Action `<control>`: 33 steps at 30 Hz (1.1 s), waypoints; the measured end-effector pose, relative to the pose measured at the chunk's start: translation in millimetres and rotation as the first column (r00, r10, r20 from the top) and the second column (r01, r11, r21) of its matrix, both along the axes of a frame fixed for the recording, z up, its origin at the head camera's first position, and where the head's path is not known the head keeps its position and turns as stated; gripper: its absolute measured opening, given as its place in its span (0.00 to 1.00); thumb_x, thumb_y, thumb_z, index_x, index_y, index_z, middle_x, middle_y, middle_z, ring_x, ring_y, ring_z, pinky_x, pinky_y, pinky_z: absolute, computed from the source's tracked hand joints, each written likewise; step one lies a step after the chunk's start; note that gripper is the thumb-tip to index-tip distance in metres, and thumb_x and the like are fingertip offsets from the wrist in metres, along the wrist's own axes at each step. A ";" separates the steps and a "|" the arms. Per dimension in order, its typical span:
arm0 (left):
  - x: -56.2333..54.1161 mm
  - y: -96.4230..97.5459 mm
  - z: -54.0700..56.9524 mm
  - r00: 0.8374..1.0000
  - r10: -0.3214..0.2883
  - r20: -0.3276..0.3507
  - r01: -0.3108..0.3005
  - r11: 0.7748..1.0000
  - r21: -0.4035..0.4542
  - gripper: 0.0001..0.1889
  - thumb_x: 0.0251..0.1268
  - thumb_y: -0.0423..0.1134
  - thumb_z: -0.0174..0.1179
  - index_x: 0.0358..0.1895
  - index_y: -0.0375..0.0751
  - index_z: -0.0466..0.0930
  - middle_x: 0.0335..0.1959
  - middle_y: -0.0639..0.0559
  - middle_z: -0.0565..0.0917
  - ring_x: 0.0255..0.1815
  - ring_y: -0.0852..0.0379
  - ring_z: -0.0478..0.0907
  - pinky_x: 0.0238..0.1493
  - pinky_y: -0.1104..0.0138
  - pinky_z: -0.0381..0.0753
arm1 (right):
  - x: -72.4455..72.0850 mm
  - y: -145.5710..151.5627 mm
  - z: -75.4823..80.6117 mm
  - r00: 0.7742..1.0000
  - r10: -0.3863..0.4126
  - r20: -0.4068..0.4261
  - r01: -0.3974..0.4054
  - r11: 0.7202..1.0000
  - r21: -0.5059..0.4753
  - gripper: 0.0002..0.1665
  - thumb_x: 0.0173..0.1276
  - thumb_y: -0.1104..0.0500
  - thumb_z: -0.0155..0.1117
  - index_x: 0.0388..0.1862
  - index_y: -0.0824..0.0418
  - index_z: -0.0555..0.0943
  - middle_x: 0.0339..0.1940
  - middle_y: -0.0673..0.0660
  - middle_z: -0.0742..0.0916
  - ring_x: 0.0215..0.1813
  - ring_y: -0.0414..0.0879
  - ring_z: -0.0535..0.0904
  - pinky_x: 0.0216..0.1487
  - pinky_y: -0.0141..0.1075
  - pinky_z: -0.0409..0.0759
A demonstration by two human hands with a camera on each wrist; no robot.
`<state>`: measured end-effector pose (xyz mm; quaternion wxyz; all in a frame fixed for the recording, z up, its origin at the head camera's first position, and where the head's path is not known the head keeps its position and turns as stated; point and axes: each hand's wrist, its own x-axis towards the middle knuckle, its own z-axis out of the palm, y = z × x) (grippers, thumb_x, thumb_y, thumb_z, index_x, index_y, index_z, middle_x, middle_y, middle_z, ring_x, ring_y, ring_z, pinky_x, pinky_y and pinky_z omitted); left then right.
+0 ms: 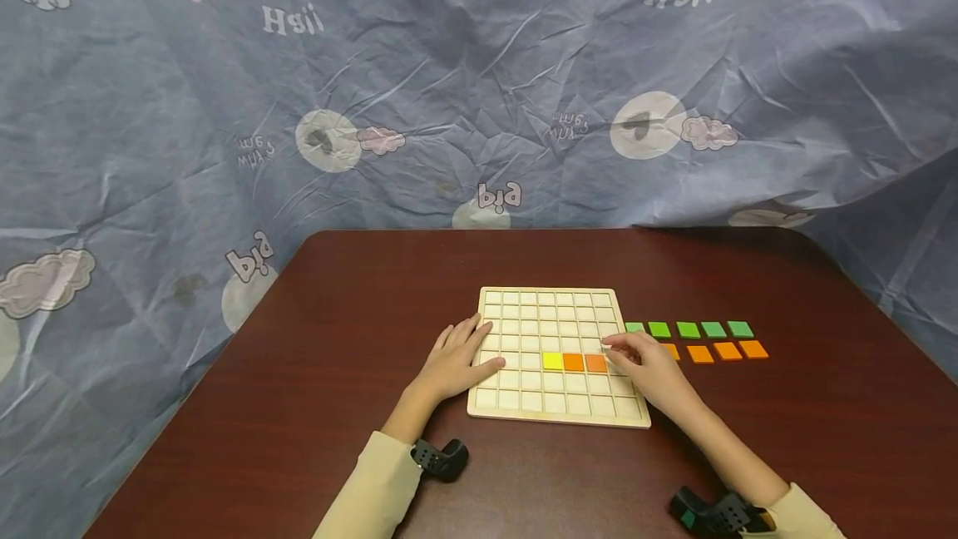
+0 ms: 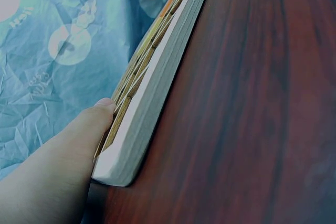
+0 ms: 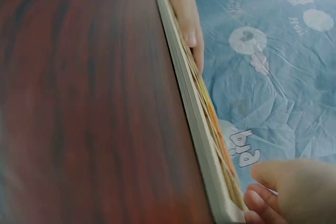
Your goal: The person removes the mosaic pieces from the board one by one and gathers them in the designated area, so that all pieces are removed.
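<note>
A pale wooden grid board lies on the dark table. Along one of its rows sit a yellow tile, an orange tile and a lighter orange tile, side by side. My left hand rests on the board's left edge with fingers spread; in the left wrist view its thumb lies on the rim. Over the right side of the board, my right hand is loosely bent, fingertips close beside the last orange tile. In the right wrist view, no tile shows between its thumb and fingers.
Right of the board lie two rows of loose tiles: green ones behind, orange ones in front. My right hand partly covers the orange row. A wrinkled blue printed cloth hangs behind the brown table.
</note>
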<state>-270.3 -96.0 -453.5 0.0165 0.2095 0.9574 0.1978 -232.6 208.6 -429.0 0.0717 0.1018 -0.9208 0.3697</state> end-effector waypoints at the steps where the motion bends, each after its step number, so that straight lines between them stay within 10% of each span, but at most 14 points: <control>1: 0.0 0.1 0.3 1.000 0.000 0.000 0.000 1.000 -0.001 0.38 0.61 0.68 0.39 0.71 0.55 0.50 0.74 0.53 0.48 0.74 0.52 0.45 0.73 0.54 0.39 | 0.1 0.1 -2.7 1.000 -0.002 -0.010 0.002 1.000 0.001 0.14 0.64 0.58 0.59 0.47 0.62 0.80 0.37 0.55 0.79 0.33 0.40 0.69 0.31 0.28 0.70; 33: -0.4 0.4 -0.2 1.000 -0.001 0.000 0.001 1.000 -0.008 0.38 0.60 0.69 0.39 0.71 0.55 0.50 0.74 0.52 0.48 0.74 0.50 0.46 0.72 0.53 0.40 | -2.7 3.3 -18.9 0.996 0.075 -0.057 -0.074 0.997 0.027 0.08 0.63 0.57 0.61 0.40 0.55 0.82 0.40 0.53 0.78 0.38 0.42 0.67 0.37 0.32 0.67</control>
